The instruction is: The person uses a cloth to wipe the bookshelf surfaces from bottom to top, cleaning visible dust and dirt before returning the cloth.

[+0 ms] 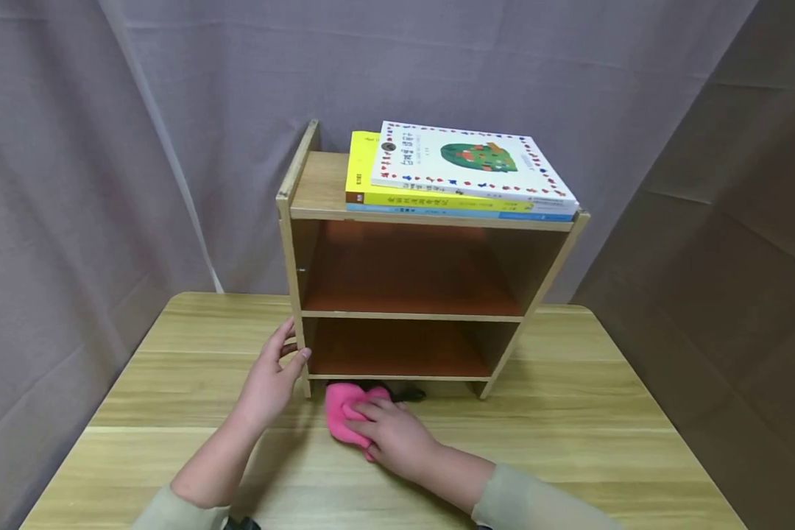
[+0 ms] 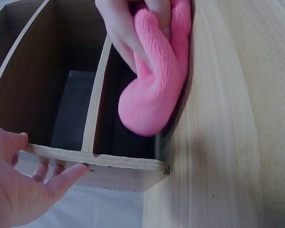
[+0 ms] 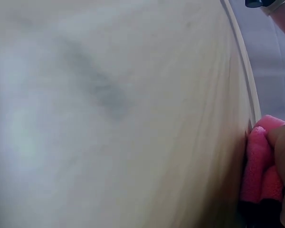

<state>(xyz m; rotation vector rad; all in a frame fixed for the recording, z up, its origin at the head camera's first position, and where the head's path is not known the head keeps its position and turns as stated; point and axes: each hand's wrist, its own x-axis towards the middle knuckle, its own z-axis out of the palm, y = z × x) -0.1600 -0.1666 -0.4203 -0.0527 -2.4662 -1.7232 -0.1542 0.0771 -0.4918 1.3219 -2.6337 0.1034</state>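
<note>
A small wooden bookshelf [image 1: 411,315] with brown shelf boards stands on the table. My left hand [image 1: 273,379] holds its left side panel, thumb at the front edge and fingers along the outer side; the left wrist view shows this left hand [image 2: 23,185] too. In my right hand [image 1: 397,438] is a soft pink fuzzy cloth [image 1: 343,416], gripped low in front of the bottom gap. Its rounded, folded end [image 2: 149,107] lies by the lowest opening. Something black [image 1: 407,395] shows behind the cloth; I cannot tell whether it belongs to it.
Stacked on the shelf's top are several books [image 1: 464,165], white, yellow and blue. The wooden table [image 1: 570,442] extends in front and to both sides. Grey curtains [image 1: 238,88] hang behind and around it.
</note>
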